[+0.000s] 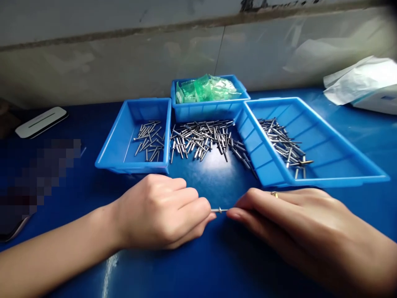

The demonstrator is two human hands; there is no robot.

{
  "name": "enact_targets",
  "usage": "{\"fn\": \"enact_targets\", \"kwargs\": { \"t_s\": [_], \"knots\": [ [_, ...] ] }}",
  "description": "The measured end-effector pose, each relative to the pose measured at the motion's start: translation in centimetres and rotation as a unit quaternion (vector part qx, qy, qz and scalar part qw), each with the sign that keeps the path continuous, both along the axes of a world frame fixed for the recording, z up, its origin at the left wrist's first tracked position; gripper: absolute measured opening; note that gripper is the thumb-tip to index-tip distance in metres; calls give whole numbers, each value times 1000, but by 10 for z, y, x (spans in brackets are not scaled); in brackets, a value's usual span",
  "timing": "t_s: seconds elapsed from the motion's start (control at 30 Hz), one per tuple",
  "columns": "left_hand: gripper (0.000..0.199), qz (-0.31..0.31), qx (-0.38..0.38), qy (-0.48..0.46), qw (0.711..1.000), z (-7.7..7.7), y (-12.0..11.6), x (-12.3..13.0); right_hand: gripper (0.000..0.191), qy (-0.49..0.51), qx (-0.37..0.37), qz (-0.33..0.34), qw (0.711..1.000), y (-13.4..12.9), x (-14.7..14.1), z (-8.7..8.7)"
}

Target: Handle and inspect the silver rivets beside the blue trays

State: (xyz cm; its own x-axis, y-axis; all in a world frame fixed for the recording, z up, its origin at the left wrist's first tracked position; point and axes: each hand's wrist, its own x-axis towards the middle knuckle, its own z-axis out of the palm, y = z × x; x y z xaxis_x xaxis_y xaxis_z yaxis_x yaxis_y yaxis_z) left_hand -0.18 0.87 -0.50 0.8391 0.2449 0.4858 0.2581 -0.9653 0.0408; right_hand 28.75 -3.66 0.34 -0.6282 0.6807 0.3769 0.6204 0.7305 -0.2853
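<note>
hands: left (161, 213), right (279, 215) pinch rivet (219, 210) | axis: level, left-right

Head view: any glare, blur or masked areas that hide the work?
Head view: glare patch on the blue table below the loose rivets; a pixelated block masks the left side; top-right corner is soft; both hands and the pinched rivet are sharp.

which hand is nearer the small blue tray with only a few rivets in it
Left. The left hand lies just in front of the small blue plastic tray, close to its near rim. The right hand is farther off, in front of the large blue tray.
</note>
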Motion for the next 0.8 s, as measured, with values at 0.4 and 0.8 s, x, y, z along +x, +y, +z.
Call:
{"fn": "enact_targets", "kwargs": {
  "t_s": [0.4,0.8],
  "knots": [
    [41,31,2,-9,999,4,-2,-2,41,30,-114,1,993,-12,14,-13],
    [46,68,17,-21,997,5,-5,-3,36,23,-118,12,993,-12,19,-14]
  ]
}}
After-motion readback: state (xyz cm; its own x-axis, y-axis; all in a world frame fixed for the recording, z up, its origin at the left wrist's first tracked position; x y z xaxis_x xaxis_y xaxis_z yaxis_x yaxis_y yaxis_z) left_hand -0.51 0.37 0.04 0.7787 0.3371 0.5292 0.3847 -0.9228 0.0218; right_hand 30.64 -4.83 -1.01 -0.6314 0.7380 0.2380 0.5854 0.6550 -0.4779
